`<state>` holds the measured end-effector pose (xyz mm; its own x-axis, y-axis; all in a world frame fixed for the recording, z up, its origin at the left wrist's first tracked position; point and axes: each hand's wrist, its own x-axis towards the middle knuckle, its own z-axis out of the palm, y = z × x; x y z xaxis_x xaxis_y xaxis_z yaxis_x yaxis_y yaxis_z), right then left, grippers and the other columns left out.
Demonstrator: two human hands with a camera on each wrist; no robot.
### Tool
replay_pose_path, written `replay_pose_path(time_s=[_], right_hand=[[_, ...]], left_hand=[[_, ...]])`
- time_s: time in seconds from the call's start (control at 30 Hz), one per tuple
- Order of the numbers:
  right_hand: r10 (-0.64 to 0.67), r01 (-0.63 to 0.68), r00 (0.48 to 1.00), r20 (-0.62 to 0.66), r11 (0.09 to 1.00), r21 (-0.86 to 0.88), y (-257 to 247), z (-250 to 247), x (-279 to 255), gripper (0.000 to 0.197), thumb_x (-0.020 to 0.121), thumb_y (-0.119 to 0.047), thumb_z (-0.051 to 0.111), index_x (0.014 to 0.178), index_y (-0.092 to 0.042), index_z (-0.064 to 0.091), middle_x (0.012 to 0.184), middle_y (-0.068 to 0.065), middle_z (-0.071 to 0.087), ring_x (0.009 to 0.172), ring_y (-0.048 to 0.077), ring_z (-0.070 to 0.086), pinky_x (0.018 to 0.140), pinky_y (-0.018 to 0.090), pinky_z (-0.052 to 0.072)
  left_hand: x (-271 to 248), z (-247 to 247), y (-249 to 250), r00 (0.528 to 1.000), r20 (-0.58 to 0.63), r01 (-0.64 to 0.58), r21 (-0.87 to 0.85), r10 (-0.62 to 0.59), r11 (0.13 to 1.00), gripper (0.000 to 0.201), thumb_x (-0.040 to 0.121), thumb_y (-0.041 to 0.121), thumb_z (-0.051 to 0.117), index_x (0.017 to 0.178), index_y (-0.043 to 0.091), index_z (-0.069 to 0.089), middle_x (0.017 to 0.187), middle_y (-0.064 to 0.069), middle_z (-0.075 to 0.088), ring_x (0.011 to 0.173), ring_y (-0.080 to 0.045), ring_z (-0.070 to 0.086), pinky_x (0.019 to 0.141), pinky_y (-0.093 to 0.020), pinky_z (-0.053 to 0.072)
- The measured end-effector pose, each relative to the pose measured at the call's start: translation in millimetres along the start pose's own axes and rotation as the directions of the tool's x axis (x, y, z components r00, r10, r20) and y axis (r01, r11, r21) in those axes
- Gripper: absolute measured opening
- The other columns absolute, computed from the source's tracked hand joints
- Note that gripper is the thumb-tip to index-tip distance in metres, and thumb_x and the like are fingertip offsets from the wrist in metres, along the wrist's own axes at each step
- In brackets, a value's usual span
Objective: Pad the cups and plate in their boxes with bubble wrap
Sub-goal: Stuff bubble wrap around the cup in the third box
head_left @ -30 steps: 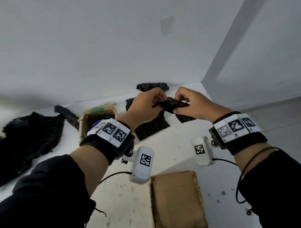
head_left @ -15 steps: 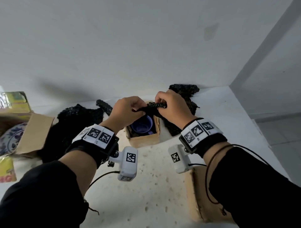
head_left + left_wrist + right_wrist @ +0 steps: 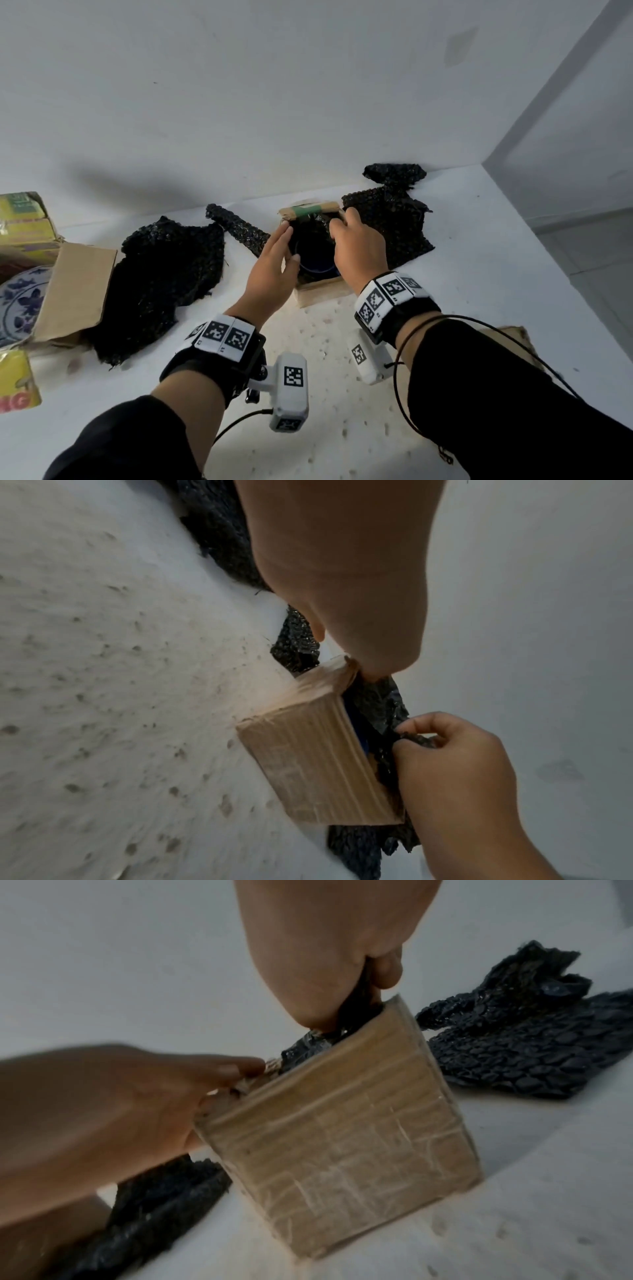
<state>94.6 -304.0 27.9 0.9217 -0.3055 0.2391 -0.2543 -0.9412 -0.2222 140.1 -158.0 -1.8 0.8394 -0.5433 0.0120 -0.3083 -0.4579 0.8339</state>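
Bubble wrap now inside box

Legible text is nearly absent. At the near left edge of the head view, a yellow packet shows the cut-off red letters "NG". The yellow box at the far left bears green and red print too blurred to read. Both wristbands and both wrist cameras carry black-and-white square code markers, with no words.

Black sleeves; black wristbands bearing white square-code tags; white wrist cameras, black cables.
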Motion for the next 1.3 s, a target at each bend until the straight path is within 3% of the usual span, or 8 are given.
replay_pose_path(time_s=[0.1,0.27,0.43,0.67,0.77,0.87,0.97,1.3], right_hand=[[0.059,-0.021,0.989,0.137,0.964,-0.265,-10.9,1.4,0.1,0.017,0.076,0.001,0.065,0.092,-0.004,0.061,0.112,0.015,0.053,0.073,0.025,0.058,0.046,0.027,0.032],[0.151,0.059,0.929,0.339,0.842,-0.536,-18.0,2.7,-5.0,0.032,0.094,-0.026,0.042,0.120,-0.012,0.055,0.123,0.006,0.041,0.101,0.026,0.041,0.065,0.033,0.033],[0.161,0.101,0.898,0.409,0.830,-0.549,-29.5,-4.2,2.4,0.032,0.095,-0.018,0.039,0.122,-0.013,0.055,0.125,0.007,0.048,0.109,0.028,0.044,0.083,0.035,0.037],[0.279,-0.033,0.848,0.450,0.877,-0.480,-52.0,10.8,8.2,0.048,0.097,-0.017,0.037,0.137,0.009,0.030,0.136,0.024,0.040,0.123,0.035,0.039,0.102,0.040,0.032],[0.382,-0.262,0.842,0.379,0.906,-0.331,-50.5,19.0,-1.8,0.056,0.098,-0.015,0.037,0.142,0.011,0.013,0.143,0.028,0.029,0.130,0.037,0.033,0.106,0.039,0.030],[0.378,-0.301,0.826,0.419,0.923,-0.239,-45.6,17.5,-1.9,0.075,0.092,-0.018,0.054,0.144,0.009,0.007,0.144,0.024,0.028,0.130,0.034,0.034,0.105,0.038,0.033],[0.384,-0.345,0.787,0.483,0.923,-0.170,-37.7,9.4,5.3,0.087,0.083,-0.021,0.067,0.144,0.007,0.012,0.144,0.021,0.027,0.129,0.033,0.037,0.103,0.039,0.038],[0.302,-0.190,0.831,0.467,0.943,-0.272,-28.5,2.1,31.5,0.022,0.093,-0.022,0.050,0.109,-0.011,0.061,0.119,0.009,0.061,0.111,0.027,0.056,0.077,0.034,0.043]], left_hand=[[0.5,-2.0,-0.6,0.995,0.034,0.102,-0.276,-0.096,0.956,0.043,0.102,0.018,0.036,0.144,0.013,0.034,0.153,0.006,0.026,0.141,-0.004,0.020,0.116,-0.023,0.015],[-2.1,-5.4,-2.5,0.982,0.131,0.183,-0.488,-0.135,0.854,0.048,0.102,0.039,0.023,0.146,0.022,0.031,0.153,0.012,0.026,0.140,0.001,0.020,0.118,-0.027,0.016],[-0.1,-7.3,-5.8,0.972,0.207,0.205,-0.494,-0.115,0.845,0.049,0.104,0.029,0.006,0.149,0.018,0.024,0.154,0.014,0.019,0.108,0.040,0.019,0.089,0.010,0.021],[-1.7,-10.9,-9.3,0.980,0.180,0.167,-0.491,-0.088,0.855,0.047,0.104,0.034,0.015,0.147,0.021,0.029,0.155,0.014,0.021,0.139,0.006,0.016,0.115,-0.019,0.014],[-2.7,-8.3,-11.8,0.983,0.164,0.152,-0.487,-0.081,0.860,0.044,0.105,0.026,0.018,0.146,0.018,0.031,0.154,0.013,0.022,0.139,0.005,0.016,0.114,-0.013,0.014],[-2.6,-9.7,-11.6,0.981,0.181,0.156,-0.481,-0.077,0.863,0.044,0.105,0.026,0.017,0.146,0.018,0.032,0.154,0.014,0.023,0.138,0.006,0.016,0.103,0.001,0.016],[-2.4,-13.0,-12.0,0.979,0.188,0.167,-0.492,-0.083,0.855,0.045,0.105,0.028,0.015,0.146,0.020,0.032,0.153,0.016,0.023,0.140,0.004,0.016,0.112,-0.011,0.015],[-2.0,-17.5,-7.4,0.968,0.226,0.214,-0.490,-0.114,0.845,0.047,0.104,0.032,0.013,0.145,0.023,0.033,0.150,0.021,0.025,0.138,0.005,0.019,0.108,-0.009,0.018]])
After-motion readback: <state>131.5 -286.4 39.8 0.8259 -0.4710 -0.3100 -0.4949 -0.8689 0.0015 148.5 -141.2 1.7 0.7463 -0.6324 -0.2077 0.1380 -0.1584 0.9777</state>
